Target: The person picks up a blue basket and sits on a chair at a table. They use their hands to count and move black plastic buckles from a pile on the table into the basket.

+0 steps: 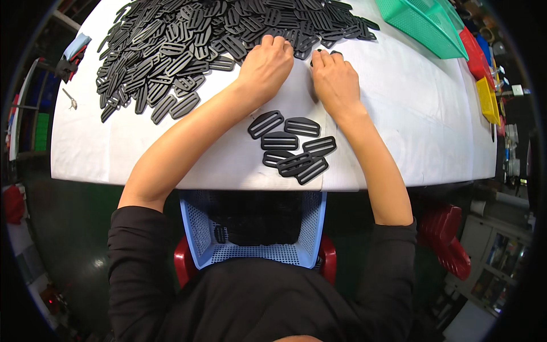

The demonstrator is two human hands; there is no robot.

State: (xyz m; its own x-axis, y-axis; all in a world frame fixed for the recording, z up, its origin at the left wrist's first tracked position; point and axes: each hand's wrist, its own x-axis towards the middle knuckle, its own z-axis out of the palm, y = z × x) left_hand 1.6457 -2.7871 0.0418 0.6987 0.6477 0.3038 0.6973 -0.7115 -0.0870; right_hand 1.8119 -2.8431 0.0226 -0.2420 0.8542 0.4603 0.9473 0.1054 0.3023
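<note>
A heap of black buckles [165, 51] covers the bench's [421, 114] far left. The left hand [266, 65] curls at its near side, hold hidden. Loose buckles [280, 141] lie midway along the near edge. The right hand [336, 80] bends over a part-hidden black piece [337, 53]; whether it grips cannot be told. A green basket [430, 35] stands by the far right corner.

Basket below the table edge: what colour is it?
The basket is light blue, shown best in the head view.

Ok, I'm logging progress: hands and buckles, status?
Left hand at edge of slider-buckle pile; right hand alongside, grips unclear. Loose slider buckles between forearms. No obstruction visible.
</note>
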